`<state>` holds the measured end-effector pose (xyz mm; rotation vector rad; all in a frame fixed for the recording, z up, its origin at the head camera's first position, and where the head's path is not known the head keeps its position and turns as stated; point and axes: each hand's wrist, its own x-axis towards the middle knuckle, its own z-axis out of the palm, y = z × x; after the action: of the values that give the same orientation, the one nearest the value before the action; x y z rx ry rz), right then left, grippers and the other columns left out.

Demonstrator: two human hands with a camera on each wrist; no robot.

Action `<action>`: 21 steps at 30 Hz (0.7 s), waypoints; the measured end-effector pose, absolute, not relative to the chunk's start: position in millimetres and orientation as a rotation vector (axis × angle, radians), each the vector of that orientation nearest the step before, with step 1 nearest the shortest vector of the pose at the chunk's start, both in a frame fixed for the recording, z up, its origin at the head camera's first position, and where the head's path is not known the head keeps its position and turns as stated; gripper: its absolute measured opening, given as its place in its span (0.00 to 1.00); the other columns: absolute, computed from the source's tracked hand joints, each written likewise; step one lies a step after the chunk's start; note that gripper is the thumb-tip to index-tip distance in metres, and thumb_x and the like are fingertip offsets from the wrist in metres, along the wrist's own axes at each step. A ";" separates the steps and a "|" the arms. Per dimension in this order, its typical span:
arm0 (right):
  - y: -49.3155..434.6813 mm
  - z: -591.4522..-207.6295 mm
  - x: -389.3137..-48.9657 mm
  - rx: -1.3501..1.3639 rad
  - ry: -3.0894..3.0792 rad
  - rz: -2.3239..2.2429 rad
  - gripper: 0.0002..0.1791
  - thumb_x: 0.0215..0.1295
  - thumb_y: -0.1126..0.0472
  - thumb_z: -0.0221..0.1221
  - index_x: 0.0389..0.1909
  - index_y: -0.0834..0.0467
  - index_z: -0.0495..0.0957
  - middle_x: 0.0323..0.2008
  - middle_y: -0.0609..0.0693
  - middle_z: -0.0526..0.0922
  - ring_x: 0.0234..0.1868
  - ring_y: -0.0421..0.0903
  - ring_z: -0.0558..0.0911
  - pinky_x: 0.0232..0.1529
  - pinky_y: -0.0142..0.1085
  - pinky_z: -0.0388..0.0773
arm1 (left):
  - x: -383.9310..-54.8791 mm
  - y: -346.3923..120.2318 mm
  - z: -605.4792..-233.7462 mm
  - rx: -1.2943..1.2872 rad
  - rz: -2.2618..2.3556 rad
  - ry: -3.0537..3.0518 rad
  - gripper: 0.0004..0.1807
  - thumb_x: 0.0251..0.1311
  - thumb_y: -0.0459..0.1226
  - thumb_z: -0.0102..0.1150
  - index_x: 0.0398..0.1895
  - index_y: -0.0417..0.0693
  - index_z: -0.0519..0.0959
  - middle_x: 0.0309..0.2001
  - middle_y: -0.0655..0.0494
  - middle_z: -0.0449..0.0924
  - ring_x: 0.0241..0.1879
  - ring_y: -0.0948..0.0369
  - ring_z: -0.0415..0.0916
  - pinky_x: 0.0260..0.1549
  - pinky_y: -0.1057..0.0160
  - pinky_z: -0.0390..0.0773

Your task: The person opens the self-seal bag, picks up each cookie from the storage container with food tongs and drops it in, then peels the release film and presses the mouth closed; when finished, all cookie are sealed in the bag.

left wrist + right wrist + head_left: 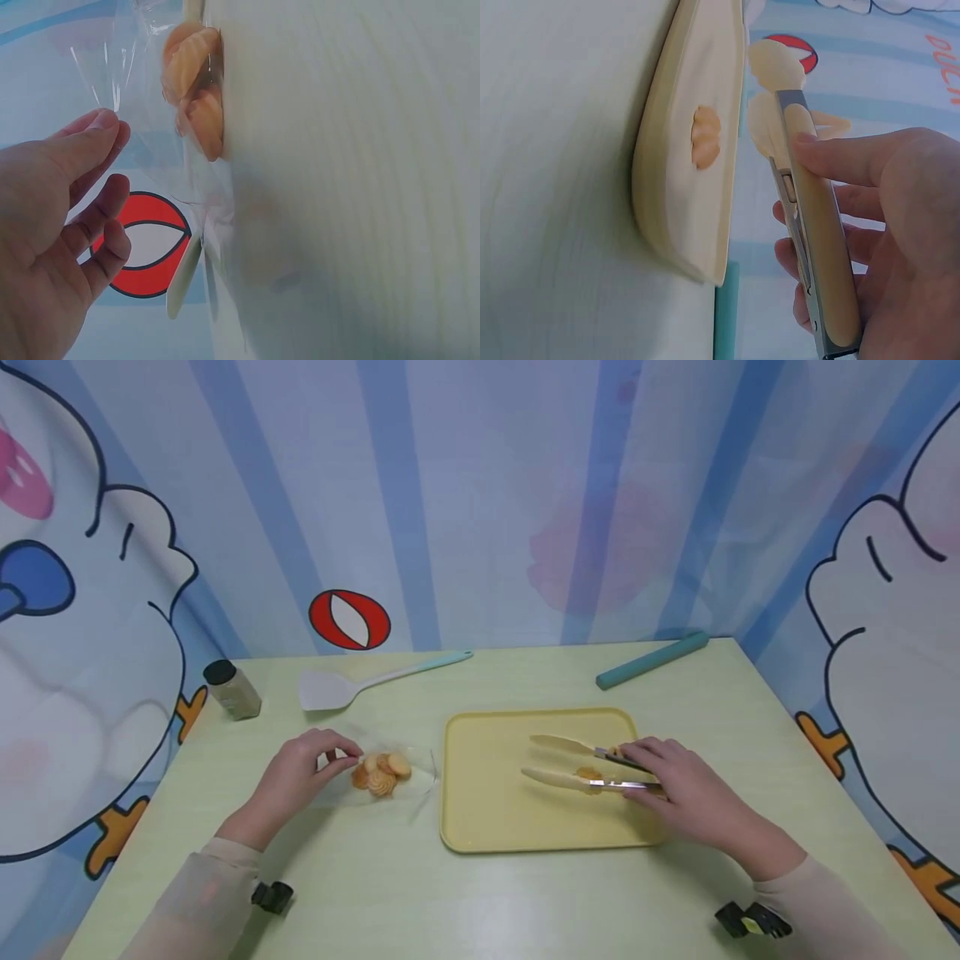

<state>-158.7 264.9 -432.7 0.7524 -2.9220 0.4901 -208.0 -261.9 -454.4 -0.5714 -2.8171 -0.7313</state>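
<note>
My left hand (pixel 300 777) pinches the edge of a clear plastic bag (pixel 422 767) between thumb and forefinger; the other fingers are loosely bent in the left wrist view. Several swirled golden cookies (pixel 382 783) lie inside the bag on the table. On the right, my right hand (pixel 686 789) grips a pair of tongs (pixel 558 778), thumb along one handle. The tongs' pale tips stand apart with nothing between them, above a yellow tray (pixel 480 827). Beneath them, cookies (pixel 705 139) rest on the tray, partly hidden by the tongs in the head view.
A white spatula (pixel 330 691) with a light-blue handle lies behind the bag. A black-capped seasoning jar (pixel 234 691) stands at the table's back left. Near the back right edge is a teal stick (pixel 652 661). A printed cloth (pixel 495 510) hangs behind the table.
</note>
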 end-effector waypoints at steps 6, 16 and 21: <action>291.2 -430.9 -152.1 0.726 -2.945 0.404 0.30 0.69 0.49 0.66 0.67 0.59 0.76 0.60 0.56 0.81 0.57 0.58 0.80 0.54 0.59 0.75 | -208.0 -260.4 -454.7 -0.578 -0.743 -2.827 0.09 0.61 0.34 0.72 0.43 0.55 0.88 0.40 0.59 0.87 0.36 0.62 0.75 0.36 0.62 0.76; 320.5 -431.8 -144.9 0.753 -2.923 0.338 0.29 0.66 0.52 0.69 0.65 0.58 0.78 0.59 0.55 0.82 0.54 0.55 0.81 0.49 0.56 0.77 | -208.4 -258.8 -454.2 -0.584 -0.729 -2.835 0.08 0.62 0.34 0.72 0.43 0.54 0.88 0.40 0.60 0.87 0.36 0.62 0.74 0.37 0.60 0.77; 329.9 -435.4 -142.7 0.755 -2.945 0.354 0.29 0.66 0.51 0.69 0.66 0.58 0.78 0.59 0.55 0.81 0.53 0.55 0.81 0.48 0.56 0.78 | -209.4 -258.4 -456.6 -0.606 -0.746 -2.812 0.09 0.61 0.33 0.72 0.42 0.54 0.88 0.39 0.61 0.87 0.35 0.62 0.74 0.36 0.59 0.77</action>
<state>-142.7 329.9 -435.4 0.7552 -2.9446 0.3539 -209.4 -258.4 -456.6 -0.6056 -2.8116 -0.7456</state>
